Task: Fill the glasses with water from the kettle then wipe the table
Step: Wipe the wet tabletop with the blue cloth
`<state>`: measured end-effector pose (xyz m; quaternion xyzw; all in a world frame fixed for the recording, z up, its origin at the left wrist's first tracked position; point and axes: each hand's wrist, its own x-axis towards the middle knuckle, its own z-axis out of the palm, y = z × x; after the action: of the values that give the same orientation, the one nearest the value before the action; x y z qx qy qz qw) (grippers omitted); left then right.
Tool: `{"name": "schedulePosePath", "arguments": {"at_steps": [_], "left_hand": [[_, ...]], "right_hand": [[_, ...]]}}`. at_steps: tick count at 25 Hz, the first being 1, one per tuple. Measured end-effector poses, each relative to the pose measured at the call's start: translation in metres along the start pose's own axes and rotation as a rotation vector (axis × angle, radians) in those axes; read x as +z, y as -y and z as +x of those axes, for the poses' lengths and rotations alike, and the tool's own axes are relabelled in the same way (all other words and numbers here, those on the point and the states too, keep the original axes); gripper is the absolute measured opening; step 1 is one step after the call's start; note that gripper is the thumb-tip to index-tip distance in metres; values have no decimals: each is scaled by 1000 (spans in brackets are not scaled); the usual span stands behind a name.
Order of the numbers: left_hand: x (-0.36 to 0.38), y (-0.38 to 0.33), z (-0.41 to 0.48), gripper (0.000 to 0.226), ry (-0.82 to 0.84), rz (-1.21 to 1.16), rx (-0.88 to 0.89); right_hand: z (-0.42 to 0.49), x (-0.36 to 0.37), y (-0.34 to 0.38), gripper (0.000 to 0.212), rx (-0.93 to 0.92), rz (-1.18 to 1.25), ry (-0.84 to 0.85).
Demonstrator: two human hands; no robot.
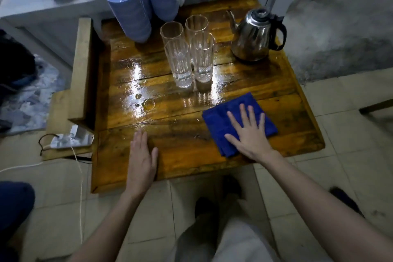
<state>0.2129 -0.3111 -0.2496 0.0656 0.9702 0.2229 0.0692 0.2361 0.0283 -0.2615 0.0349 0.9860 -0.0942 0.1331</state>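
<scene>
Several tall clear glasses (189, 53) stand grouped in the middle of the wet wooden table (191, 144). To their right sits a steel kettle (258, 35) with a black handle, spout pointing left. A folded blue cloth (223, 119) lies on the table's near right part. My right hand (249, 132) presses flat on the cloth, fingers spread. Resting flat on the bare wood near the front edge is my left hand (141, 159), holding nothing. Water drops (146, 103) and a shiny wet film lie left of the cloth.
A stack of blue plastic cups (129, 10) lies at the table's back left, under a white shelf (42, 4). A power strip with cables (72, 138) sits on a wooden ledge to the left. Tiled floor and my legs are below the front edge.
</scene>
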Motion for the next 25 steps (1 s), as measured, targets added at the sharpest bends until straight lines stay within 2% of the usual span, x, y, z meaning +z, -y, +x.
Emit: {"name": "schedulePosePath", "arguments": {"at_steps": [3, 5, 7, 9, 10, 12, 16, 20, 25], "left_hand": [[-9, 20, 11, 61, -40, -8, -53], [-12, 30, 19, 62, -59, 8, -71], [-13, 38, 27, 63, -105, 19, -127], [-11, 42, 30, 66, -129, 85, -162], [-10, 43, 30, 68, -126, 126, -168], [-8, 44, 31, 70, -119, 166, -177], [-7, 43, 31, 68, -153, 155, -222], [-6, 44, 33, 68, -162, 174, -231], [-8, 43, 34, 67, -181, 162, -236]], "right_hand": [[1, 10, 45, 72, -298, -44, 26], [-2, 10, 59, 71, -367, -9, 38], [-3, 6, 70, 77, -222, 135, 17], [-2, 3, 82, 92, 91, 266, -14], [0, 4, 89, 101, 206, 263, -25], [5, 11, 100, 112, 256, 167, -56], [38, 5, 79, 110, 56, -1, -117], [87, -19, 59, 103, -231, -122, -11], [99, -7, 129, 83, -360, -82, 9]]}}
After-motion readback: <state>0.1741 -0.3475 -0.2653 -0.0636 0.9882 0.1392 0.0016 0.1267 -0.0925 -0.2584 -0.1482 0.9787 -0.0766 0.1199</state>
